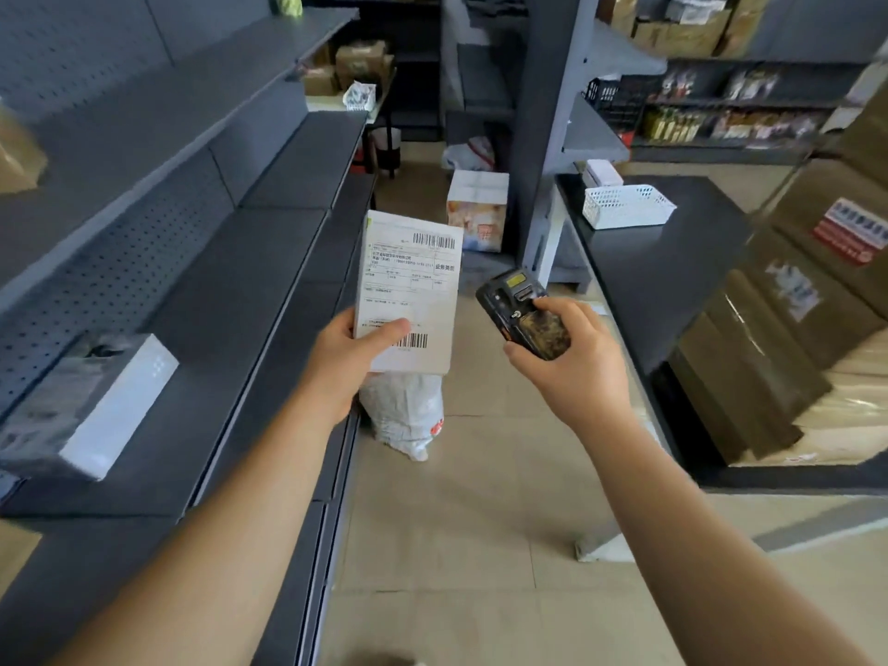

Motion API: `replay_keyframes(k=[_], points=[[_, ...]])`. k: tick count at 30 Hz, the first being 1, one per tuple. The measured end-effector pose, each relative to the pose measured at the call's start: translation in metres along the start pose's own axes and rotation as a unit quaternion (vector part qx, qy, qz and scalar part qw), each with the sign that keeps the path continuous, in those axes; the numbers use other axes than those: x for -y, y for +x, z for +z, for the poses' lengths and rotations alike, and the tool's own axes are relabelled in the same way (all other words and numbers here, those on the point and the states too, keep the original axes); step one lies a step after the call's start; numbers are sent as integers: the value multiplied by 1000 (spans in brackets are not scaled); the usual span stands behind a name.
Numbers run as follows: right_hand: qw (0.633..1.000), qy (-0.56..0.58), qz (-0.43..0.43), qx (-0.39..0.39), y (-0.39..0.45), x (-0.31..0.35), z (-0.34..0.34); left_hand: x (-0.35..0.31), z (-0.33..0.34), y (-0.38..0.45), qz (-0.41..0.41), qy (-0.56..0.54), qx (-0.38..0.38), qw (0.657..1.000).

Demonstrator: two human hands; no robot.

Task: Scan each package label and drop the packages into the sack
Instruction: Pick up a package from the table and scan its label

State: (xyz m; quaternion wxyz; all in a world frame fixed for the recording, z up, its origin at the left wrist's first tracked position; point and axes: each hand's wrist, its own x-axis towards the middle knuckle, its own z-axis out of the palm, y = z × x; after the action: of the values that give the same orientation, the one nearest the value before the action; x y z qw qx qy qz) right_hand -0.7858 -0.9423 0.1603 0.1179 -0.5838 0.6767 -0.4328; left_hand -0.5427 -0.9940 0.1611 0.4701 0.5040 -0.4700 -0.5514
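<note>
My left hand point(347, 360) grips a flat white package point(408, 286) by its lower left corner, label facing me with barcodes at its top and bottom. My right hand point(572, 358) holds a black handheld scanner point(521, 312) just right of the package, thumb on its keys, its head tilted toward the label. Below the package a white plastic sack point(406, 415) stands on the tiled floor beside the shelf base. A grey wrapped package with a white end point(91, 411) lies on the lower left shelf.
Dark grey shelving point(240, 223) runs along the left. A black counter point(658, 262) with a white basket point(627, 206) is at right, with stacked cardboard boxes point(793, 338) beyond. A white printed box point(478, 209) stands on the floor ahead.
</note>
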Motion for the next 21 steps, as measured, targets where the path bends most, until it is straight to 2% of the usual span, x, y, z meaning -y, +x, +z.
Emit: replay_keyframes(k=[4,8,13,21], points=[[1000,0,16,-16,62,-25,13,-2,28,70,-14,4,11,1000],[999,4,33,0,128,-62,29,2,58,136,-29,13,8,999],[1000,-5,21,19,214,-103,55,3,87,215,-46,34,-24,998],[994,-5,14,107,296,-129,135,29,59,304,-94,43,-85,991]])
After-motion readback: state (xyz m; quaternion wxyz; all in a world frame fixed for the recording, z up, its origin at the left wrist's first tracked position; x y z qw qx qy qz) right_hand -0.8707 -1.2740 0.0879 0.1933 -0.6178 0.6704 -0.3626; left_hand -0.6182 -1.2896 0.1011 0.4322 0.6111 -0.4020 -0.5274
